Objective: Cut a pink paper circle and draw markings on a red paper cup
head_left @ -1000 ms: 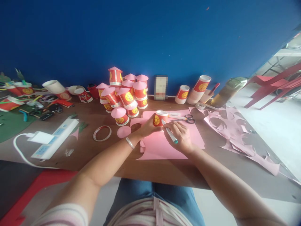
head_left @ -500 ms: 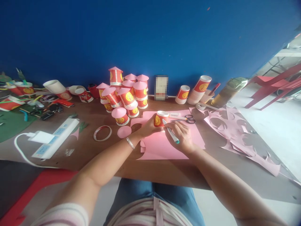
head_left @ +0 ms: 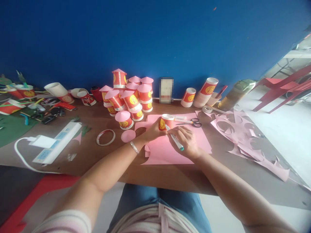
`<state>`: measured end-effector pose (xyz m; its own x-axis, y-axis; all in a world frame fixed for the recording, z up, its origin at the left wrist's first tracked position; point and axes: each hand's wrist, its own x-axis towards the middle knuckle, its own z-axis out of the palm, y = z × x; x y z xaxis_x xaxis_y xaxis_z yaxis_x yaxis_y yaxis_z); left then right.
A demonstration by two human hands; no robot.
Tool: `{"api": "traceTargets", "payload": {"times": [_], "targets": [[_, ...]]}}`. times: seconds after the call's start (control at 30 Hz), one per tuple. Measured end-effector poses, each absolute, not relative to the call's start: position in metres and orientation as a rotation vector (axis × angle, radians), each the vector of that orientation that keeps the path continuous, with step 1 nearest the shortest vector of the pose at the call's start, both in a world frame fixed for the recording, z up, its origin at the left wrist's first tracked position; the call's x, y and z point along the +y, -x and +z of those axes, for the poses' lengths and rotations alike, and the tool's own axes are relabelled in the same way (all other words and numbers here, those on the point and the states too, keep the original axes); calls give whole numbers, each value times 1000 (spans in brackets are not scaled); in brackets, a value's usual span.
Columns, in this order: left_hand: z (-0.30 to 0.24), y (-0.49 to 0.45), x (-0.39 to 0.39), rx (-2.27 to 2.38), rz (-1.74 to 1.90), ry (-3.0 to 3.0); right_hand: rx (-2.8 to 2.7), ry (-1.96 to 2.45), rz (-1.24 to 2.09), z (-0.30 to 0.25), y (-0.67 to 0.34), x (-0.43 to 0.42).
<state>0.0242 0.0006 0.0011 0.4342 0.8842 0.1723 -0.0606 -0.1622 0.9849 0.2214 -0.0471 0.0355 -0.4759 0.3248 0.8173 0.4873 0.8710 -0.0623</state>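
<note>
My left hand [head_left: 155,132] is wrapped round the left side of a red paper cup [head_left: 169,119] with a gold print, its white-rimmed mouth facing up. In my right hand [head_left: 186,138] is a white marker pen [head_left: 176,141] with a green end; its tip is at the front of the cup, and whether it touches cannot be made out. Under both hands lies a pink paper sheet [head_left: 167,157]. Black-handled scissors [head_left: 196,122] and an orange-and-white pen [head_left: 183,121] rest on the sheet just beyond my right hand. A pink paper disc [head_left: 128,136] lies left of my left hand.
Several red cups with pink cone tops [head_left: 131,98] stand stacked at the back. A tape roll [head_left: 106,137] and a power strip [head_left: 58,142] lie to the left. Pink paper scraps [head_left: 240,132], more cups [head_left: 188,97] and a bottle [head_left: 235,94] are on the right.
The marker's tip and my right hand have shifted slightly left and down along the front of the cup. My left hand keeps hold of the cup in the same place.
</note>
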Motion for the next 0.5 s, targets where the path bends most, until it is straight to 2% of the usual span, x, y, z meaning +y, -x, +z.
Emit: {"api": "traceTargets", "payload": {"times": [0.5], "targets": [[5, -25, 0, 746, 1027, -1445, -2155, 613, -192, 35, -223, -49]]}}
